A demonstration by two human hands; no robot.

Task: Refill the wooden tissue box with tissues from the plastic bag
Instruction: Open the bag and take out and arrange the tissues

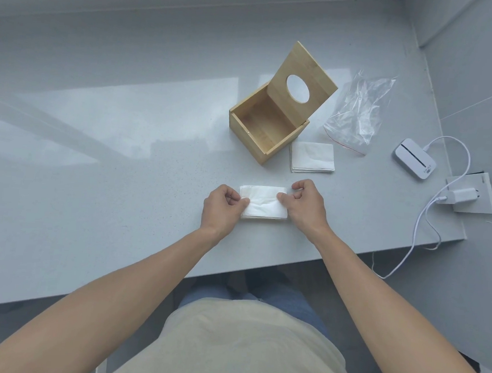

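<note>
Now you pinch the folded tissue stack between your left hand and right hand, squaring it for loading, so next lift it forward-right into the open wooden tissue box beyond your right hand.

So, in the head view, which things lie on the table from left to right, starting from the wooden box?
wooden tissue box → loose tissue stack → plastic bag → white pocket router → charger plug
</note>
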